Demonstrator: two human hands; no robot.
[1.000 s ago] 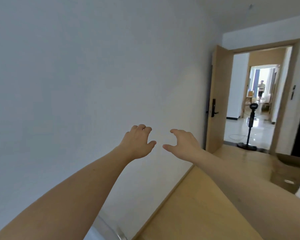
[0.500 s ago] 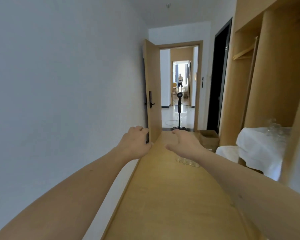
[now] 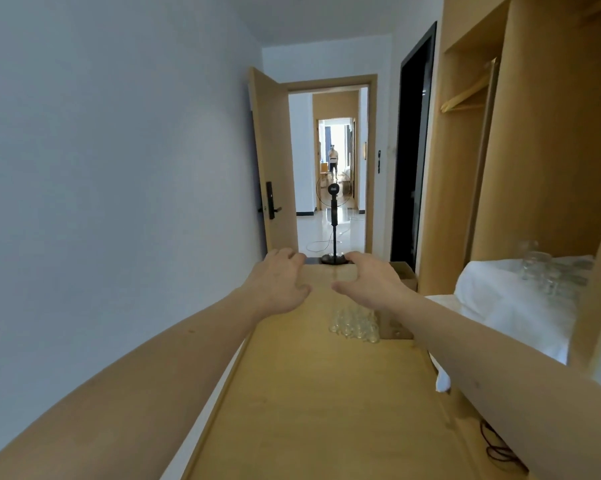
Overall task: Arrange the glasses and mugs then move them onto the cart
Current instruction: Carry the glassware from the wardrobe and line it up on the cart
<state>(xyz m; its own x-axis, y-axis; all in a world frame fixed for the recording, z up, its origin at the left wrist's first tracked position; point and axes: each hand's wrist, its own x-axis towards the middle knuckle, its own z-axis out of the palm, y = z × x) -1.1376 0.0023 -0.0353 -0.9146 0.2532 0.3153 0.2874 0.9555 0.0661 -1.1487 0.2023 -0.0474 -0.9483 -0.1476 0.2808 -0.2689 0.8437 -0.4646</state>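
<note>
both arms reach out over the wooden top (image 3: 319, 403). the left hand (image 3: 278, 285) and right hand (image 3: 371, 284) hover above its far end, fingers loosely spread, holding nothing. a cluster of clear glasses (image 3: 354, 323) sits on the top just below the right hand. more glasses (image 3: 541, 268) stand on a white cloth (image 3: 510, 306) right of the top. beyond its far end stands a fan (image 3: 333, 216) in the doorway.
</note>
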